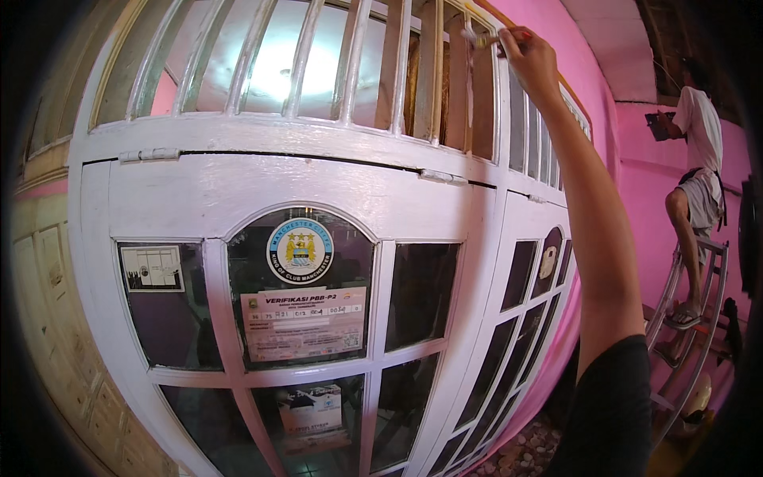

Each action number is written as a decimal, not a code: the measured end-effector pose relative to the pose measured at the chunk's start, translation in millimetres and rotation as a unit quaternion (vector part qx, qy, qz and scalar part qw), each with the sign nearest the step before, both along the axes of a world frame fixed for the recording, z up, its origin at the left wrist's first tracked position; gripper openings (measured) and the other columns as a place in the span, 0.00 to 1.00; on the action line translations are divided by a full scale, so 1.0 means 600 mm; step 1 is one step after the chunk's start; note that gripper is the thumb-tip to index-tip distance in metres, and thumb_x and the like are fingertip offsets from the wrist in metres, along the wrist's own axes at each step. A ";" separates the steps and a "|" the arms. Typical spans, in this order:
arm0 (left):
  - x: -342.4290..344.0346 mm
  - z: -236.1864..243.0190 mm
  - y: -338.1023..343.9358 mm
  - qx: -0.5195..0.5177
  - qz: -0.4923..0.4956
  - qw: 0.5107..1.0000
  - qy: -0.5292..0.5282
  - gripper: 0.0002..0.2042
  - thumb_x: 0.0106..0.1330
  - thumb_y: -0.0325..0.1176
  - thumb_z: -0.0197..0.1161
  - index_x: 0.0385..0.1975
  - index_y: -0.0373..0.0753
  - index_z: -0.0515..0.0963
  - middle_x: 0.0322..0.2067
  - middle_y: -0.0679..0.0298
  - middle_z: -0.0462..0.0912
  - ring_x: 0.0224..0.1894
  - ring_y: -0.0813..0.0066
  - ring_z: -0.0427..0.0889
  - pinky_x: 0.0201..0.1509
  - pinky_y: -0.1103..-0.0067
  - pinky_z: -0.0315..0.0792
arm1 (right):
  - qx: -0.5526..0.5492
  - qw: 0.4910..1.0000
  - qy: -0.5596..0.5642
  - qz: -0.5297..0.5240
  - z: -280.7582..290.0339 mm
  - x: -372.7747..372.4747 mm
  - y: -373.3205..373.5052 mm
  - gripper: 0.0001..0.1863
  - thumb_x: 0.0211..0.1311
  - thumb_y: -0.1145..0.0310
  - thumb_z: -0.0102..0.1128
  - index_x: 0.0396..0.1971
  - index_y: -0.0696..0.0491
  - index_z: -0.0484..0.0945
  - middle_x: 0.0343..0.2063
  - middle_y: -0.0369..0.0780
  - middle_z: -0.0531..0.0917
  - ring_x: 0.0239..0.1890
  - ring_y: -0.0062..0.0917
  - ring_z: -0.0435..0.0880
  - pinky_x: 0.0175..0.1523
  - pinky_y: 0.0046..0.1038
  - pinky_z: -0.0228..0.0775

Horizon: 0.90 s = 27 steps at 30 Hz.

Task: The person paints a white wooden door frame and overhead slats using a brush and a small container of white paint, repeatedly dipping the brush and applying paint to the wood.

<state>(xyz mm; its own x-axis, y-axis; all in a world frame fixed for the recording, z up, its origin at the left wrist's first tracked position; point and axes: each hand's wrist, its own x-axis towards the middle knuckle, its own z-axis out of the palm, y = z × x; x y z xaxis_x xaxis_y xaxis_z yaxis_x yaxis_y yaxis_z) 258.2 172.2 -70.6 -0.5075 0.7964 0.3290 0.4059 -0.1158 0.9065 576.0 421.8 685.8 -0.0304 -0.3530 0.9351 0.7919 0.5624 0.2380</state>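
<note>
High at the upper right, my right hand is closed around a paintbrush, its arm stretched up in a dark sleeve. The bristles are at one of the upright slats near the right end of a vent panel above the door; whether they touch it I cannot tell. Several slats further left have white front faces, while some at the right show bare brown wood. Below the slats is a white door with dark glass panes and hinges along its top edge. My left hand is out of view.
A round sticker and a paper notice are on the door glass. A second white door adjoins at the right. Beyond it, another person stands on a metal ladder by a pink wall. An unpainted wooden door is at the left.
</note>
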 end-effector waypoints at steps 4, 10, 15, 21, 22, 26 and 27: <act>-0.007 -0.018 -0.004 0.005 0.005 1.000 0.010 0.38 0.52 0.41 0.79 0.63 0.35 0.71 0.50 0.51 0.82 0.53 0.57 0.81 0.57 0.66 0.75 | 0.016 0.998 0.008 0.056 -0.009 0.010 -0.007 0.18 0.68 0.56 0.64 0.41 0.58 0.86 0.30 0.41 0.89 0.33 0.25 0.89 0.42 0.25 0.77; -0.005 0.008 0.005 0.017 -0.033 0.999 -0.023 0.38 0.53 0.40 0.79 0.63 0.33 0.71 0.50 0.51 0.82 0.53 0.58 0.82 0.57 0.68 0.75 | 0.064 0.959 -0.027 0.276 0.053 0.010 0.032 0.18 0.68 0.57 0.65 0.39 0.60 0.86 0.28 0.40 0.89 0.33 0.23 0.89 0.43 0.23 0.78; -0.001 0.031 -0.007 0.004 -0.039 0.997 -0.065 0.37 0.53 0.39 0.79 0.62 0.33 0.71 0.51 0.51 0.82 0.53 0.60 0.81 0.58 0.68 0.75 | -0.024 0.986 0.057 0.156 0.023 0.007 0.032 0.18 0.68 0.60 0.64 0.35 0.63 0.86 0.27 0.40 0.89 0.35 0.20 0.88 0.43 0.22 0.78; -0.006 0.037 -0.007 -0.003 -0.062 0.997 -0.047 0.37 0.54 0.39 0.79 0.62 0.31 0.70 0.51 0.52 0.81 0.54 0.61 0.80 0.59 0.69 0.74 | 0.085 0.961 0.038 0.258 0.055 0.020 0.043 0.16 0.66 0.60 0.66 0.35 0.62 0.86 0.26 0.38 0.89 0.34 0.19 0.88 0.41 0.21 0.77; -0.008 0.037 -0.007 -0.005 -0.066 0.997 -0.037 0.36 0.55 0.39 0.79 0.62 0.31 0.70 0.51 0.52 0.81 0.54 0.61 0.80 0.59 0.69 0.74 | 0.085 0.961 0.038 0.259 0.063 0.012 0.051 0.16 0.66 0.60 0.66 0.35 0.62 0.86 0.26 0.38 0.89 0.34 0.19 0.88 0.41 0.21 0.77; -0.011 0.022 -0.011 -0.007 -0.064 0.997 -0.036 0.37 0.55 0.39 0.78 0.63 0.31 0.70 0.52 0.52 0.80 0.55 0.62 0.79 0.60 0.69 0.73 | 0.038 0.964 0.051 0.258 0.076 0.002 0.070 0.16 0.64 0.58 0.67 0.37 0.58 0.87 0.27 0.39 0.89 0.33 0.22 0.88 0.41 0.25 0.77; -0.007 0.020 -0.011 -0.009 -0.045 0.998 -0.041 0.36 0.55 0.39 0.78 0.62 0.31 0.70 0.52 0.53 0.81 0.54 0.62 0.80 0.59 0.69 0.73 | 0.013 0.977 0.072 0.200 0.076 0.003 0.071 0.18 0.63 0.55 0.66 0.38 0.56 0.87 0.28 0.42 0.90 0.32 0.27 0.89 0.43 0.29 0.78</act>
<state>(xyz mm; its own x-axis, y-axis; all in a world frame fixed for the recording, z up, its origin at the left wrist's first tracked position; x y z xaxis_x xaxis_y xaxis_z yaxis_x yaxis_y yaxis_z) 254.2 165.9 -58.4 -0.4585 0.8455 0.2738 0.3185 -0.1313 0.9388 577.9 464.6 731.4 0.2463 -0.3326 0.9103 0.5363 0.8292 0.1579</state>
